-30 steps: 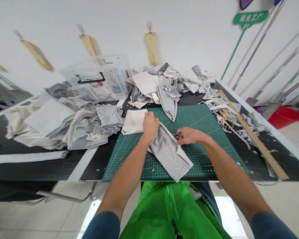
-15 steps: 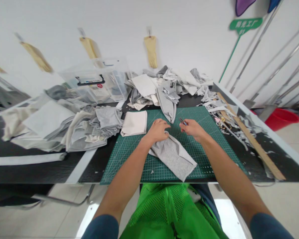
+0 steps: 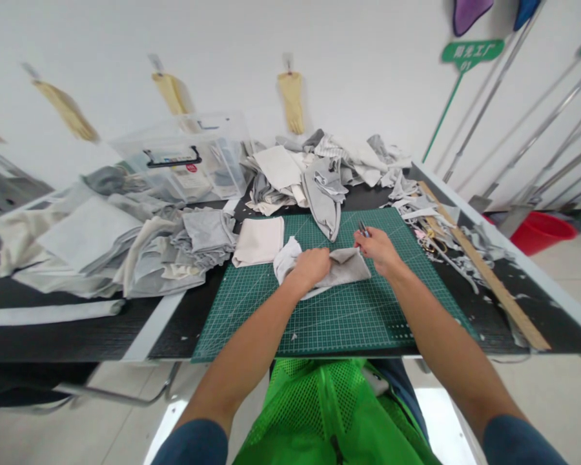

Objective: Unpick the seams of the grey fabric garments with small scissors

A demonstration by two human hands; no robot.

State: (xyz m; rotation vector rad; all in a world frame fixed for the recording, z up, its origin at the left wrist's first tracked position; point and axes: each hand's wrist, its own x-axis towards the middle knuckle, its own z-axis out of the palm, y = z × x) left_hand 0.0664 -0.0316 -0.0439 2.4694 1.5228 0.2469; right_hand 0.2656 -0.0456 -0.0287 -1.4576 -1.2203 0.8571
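A light grey piece of cloth (image 3: 347, 271) lies bunched across the green cutting mat (image 3: 252, 316). My left hand (image 3: 314, 263) is closed on its middle, and a paler part of it bulges out to the left. My right hand (image 3: 378, 248) is closed around small thread snips (image 3: 363, 228), their metal tips pointing up and away. Its fingers meet the cloth's upper right corner; whether they also pinch it I cannot tell. A folded cream cloth (image 3: 258, 241) rests on the mat's upper left.
Heaps of grey and cream cloth (image 3: 90, 232) cover the left side, near a clear plastic box (image 3: 188, 168). Another cloth pile (image 3: 319, 168) lies behind the mat. At right are a wooden ruler (image 3: 484, 265), scraps and scissors (image 3: 436, 244).
The cloth has been turned from slanting toward me to lying sideways. My left hand has closed on it, and my right hand with the snips now meets its corner.
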